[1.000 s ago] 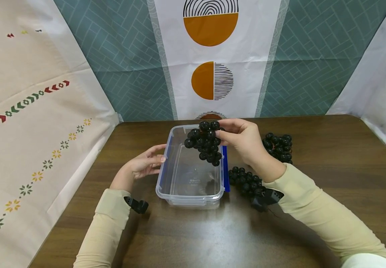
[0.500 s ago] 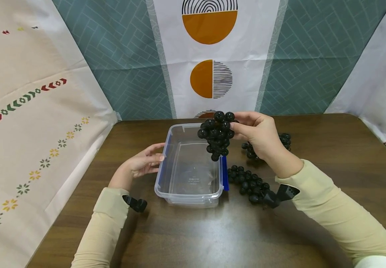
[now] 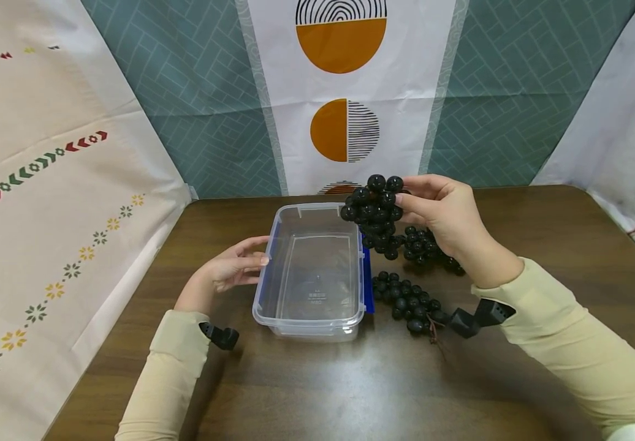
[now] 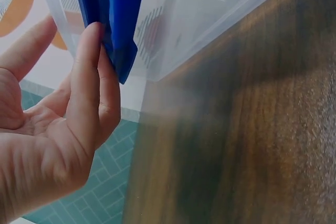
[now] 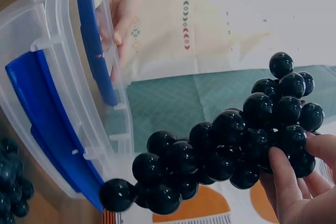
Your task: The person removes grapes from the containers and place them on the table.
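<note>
My right hand pinches a bunch of black grapes near its top, between thumb and fingers. The bunch hangs in the air over the right rim of a clear plastic container; in the right wrist view the shiny bunch stretches sideways from the fingertips. My left hand rests against the container's left side with fingers mostly extended. In the left wrist view its fingertips touch a blue latch on the container's wall. No lid is on the container, and its inside shows bare.
Two more bunches of black grapes lie on the table right of the container: a near bunch with a brown stem, and a far bunch partly hidden behind my right hand. Another blue latch hangs at the container's right side. Patterned cloths stand behind the table.
My right hand has moved right and slightly up with the grapes, from over the container's middle to its right rim. The left hand has stayed at the container's side.
</note>
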{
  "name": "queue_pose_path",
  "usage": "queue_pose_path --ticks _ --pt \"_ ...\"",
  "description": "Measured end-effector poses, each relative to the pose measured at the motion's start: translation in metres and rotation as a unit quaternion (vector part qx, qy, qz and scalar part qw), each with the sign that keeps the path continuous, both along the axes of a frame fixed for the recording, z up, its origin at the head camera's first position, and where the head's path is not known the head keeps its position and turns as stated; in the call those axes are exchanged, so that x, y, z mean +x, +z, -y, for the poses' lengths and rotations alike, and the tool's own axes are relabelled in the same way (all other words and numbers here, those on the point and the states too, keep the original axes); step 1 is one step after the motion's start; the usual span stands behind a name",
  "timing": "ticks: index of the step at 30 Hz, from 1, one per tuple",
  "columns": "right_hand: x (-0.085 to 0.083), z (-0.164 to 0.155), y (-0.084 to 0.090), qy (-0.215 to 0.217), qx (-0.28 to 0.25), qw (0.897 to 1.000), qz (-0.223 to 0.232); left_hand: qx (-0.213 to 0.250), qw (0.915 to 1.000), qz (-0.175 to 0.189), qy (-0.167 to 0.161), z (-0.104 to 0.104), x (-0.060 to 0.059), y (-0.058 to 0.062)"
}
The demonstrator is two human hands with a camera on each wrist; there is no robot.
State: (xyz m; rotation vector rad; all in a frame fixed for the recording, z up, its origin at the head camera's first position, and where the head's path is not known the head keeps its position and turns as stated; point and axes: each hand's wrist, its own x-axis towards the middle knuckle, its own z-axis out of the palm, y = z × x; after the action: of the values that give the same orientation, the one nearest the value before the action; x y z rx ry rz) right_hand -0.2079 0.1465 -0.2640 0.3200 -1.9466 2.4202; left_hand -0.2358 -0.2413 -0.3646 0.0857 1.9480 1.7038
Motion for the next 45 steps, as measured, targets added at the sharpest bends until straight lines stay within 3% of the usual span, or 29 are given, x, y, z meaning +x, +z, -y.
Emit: queue_pose_path --ticks 15,24,31,45 --pt "0.003 -0.03 -0.008 -0.008 -0.025 1.0 0.0 -0.034 0.9994 -0.011 -0.002 -0.002 0.002 0.007" --pt "0.008 -0.052 -0.019 -0.034 -0.016 0.999 0.018 -0.03 0.9995 -0.007 -0.006 -0.002 0.001 0.004" --pt "0.013 -0.071 -0.024 -0.029 -0.048 0.998 0.017 -0.023 0.9997 -0.006 -0.005 -0.001 0.002 0.005" --pt "0.025 -0.108 -0.039 -0.033 -0.03 0.998 0.037 -0.027 0.9996 -0.01 -0.003 -0.001 0.003 0.004"
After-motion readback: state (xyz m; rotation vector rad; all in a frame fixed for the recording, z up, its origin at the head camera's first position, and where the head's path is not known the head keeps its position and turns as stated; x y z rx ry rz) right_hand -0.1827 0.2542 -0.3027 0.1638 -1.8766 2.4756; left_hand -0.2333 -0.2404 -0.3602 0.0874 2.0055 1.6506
